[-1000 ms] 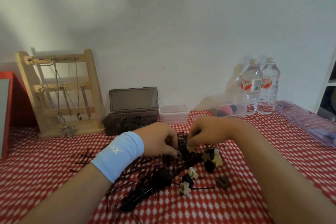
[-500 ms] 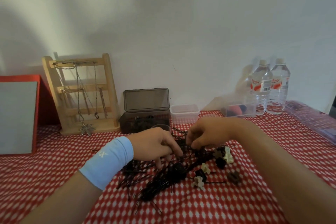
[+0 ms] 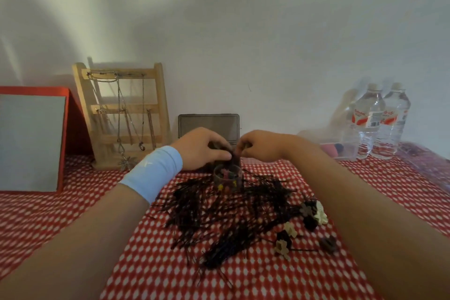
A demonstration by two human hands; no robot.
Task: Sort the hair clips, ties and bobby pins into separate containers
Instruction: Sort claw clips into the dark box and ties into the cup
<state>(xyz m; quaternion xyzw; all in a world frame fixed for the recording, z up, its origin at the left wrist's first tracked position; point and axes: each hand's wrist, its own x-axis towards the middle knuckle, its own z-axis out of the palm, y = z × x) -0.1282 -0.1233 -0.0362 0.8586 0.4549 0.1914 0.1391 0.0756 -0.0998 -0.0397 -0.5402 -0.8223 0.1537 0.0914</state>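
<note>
A wide heap of black bobby pins covers the middle of the red-and-white checked cloth. Small cream, brown and black claw clips lie at its right edge. Behind the heap stands a small clear round cup with tiny coloured clips inside. My left hand, with a light-blue wristband, and my right hand meet just above the cup. Both pinch a dark bundle between them; it is too blurred to tell what kind of item it is.
A dark box with a raised lid stands behind my hands. A clear tub and two water bottles are at the back right. A wooden jewellery stand and a red-framed panel are at the left.
Both hands have lifted from the heap and moved back, carrying the dark bundle to above the clear cup. The camera has tilted and turned, bringing the red-framed panel into view.
</note>
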